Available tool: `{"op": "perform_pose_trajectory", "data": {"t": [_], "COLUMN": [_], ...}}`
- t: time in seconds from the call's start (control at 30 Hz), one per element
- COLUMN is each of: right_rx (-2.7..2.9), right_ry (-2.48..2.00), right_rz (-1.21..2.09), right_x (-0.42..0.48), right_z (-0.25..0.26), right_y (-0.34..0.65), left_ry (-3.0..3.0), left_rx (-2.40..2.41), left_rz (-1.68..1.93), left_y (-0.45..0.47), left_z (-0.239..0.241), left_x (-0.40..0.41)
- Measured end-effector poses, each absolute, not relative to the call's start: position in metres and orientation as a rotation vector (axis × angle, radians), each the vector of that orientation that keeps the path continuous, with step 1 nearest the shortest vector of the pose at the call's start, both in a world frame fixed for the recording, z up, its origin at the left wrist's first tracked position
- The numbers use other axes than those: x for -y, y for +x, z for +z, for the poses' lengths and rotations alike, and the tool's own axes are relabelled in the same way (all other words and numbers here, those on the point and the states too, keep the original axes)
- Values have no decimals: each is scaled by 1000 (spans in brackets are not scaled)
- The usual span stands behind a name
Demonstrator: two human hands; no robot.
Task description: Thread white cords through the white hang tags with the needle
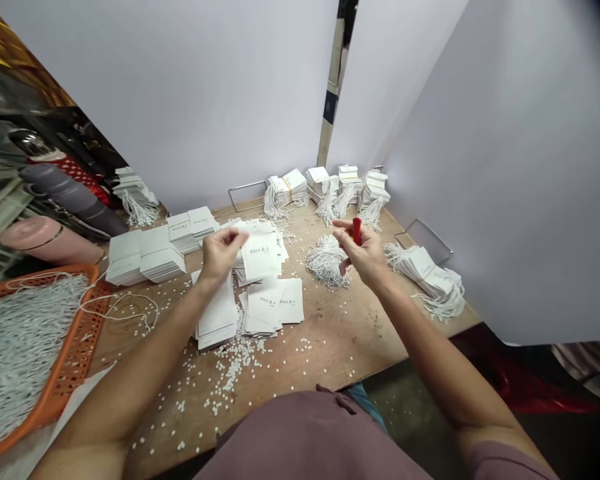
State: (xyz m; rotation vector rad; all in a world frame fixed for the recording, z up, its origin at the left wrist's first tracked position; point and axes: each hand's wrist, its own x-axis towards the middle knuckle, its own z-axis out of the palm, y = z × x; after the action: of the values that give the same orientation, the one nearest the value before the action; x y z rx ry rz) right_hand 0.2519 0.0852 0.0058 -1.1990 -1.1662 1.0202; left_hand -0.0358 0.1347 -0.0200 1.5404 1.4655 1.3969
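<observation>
My left hand (223, 252) is closed in a pinch at the upper left corner of a white printed paper card (261, 257), which is above a stack of similar sheets. My right hand (361, 252) is wrapped round a small red-handled tool (357, 231) held upright; its tip is too thin to make out clearly. Below and left of that hand lies a loose heap of white cords (329, 262). Nearer my body are more printed cards (264, 308), fanned out on the wooden table (330, 333). Plain white sheets (216, 317) lie under my left wrist.
An orange basket (70, 353) full of white cords stands at the left. Bundles of corded cards (290, 188) line the back, with another bundle (430, 273) at right. White card stacks (163, 253) stand back left. Small white paper dots (235, 363) litter the table. White panels enclose it.
</observation>
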Motion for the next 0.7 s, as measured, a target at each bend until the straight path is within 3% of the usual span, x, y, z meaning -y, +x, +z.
{"op": "perform_pose_trajectory", "data": {"t": [0.13,0.23,0.5,0.7], "right_rx": [1316,1564,2117,2036], "right_ry": [-1253,-1317,-1524,-1326], "right_rz": [1089,921,578,598], "right_x": [-77,-69,-65,-65], "right_z": [-19,-52,-91,-92], "right_y": [235,219,163,151], "left_ry": [1536,1547,1750,1950], "left_rx": [-1794,-1896,-1738,-1669], "left_rz": [1365,1318,1214,618], "left_y": [-58,-62,-108,-163], "left_z": [-38,-52,-37,-34], "left_x": [-208,-222,-165,-100]}}
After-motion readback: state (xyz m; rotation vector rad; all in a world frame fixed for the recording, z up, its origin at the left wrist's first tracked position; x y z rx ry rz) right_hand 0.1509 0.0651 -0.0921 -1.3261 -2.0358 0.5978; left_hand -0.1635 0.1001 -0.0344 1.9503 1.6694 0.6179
